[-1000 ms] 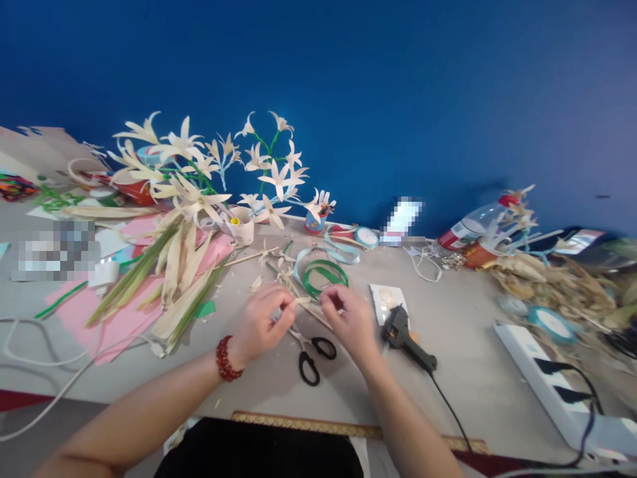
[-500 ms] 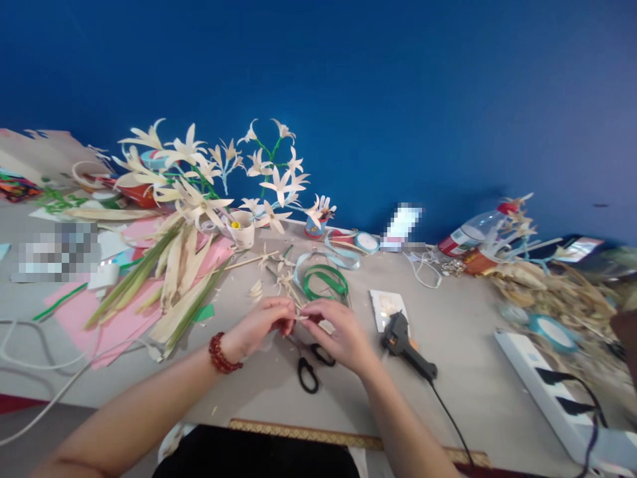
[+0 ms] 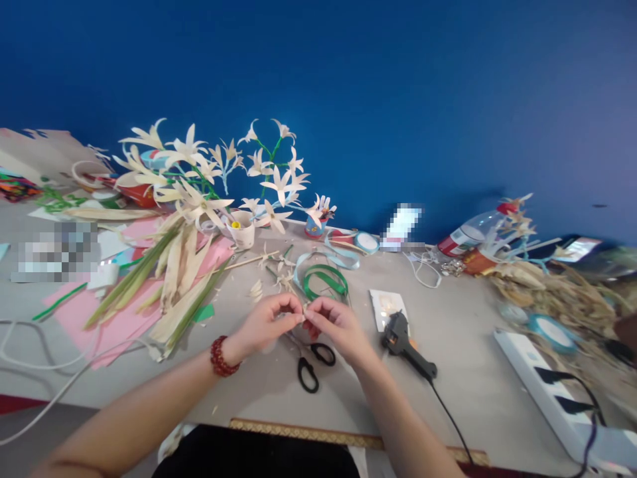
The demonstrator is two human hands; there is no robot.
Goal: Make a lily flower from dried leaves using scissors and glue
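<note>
My left hand (image 3: pixel 266 322), with a red bead bracelet on its wrist, and my right hand (image 3: pixel 334 325) meet fingertip to fingertip above the grey table (image 3: pixel 472 372). Both pinch a small pale leaf strip (image 3: pixel 303 309) between thumb and fingers. Black-handled scissors (image 3: pixel 311 362) lie on the table just under my hands. A black glue gun (image 3: pixel 405 342) rests to the right of my right hand. A coil of green ribbon (image 3: pixel 324 280) lies just beyond my fingers.
Pale leaf flowers on green stems (image 3: pixel 199 179) stand at the back left, with long leaf strips on pink paper (image 3: pixel 114 318). A white power strip (image 3: pixel 552 392) lies at the right. Dry husks (image 3: pixel 562 292) and a plastic bottle (image 3: pixel 470 236) sit at the far right.
My hands have drawn together from a small gap until the fingertips touch around the pale strip. The view has tilted slightly since a second ago.
</note>
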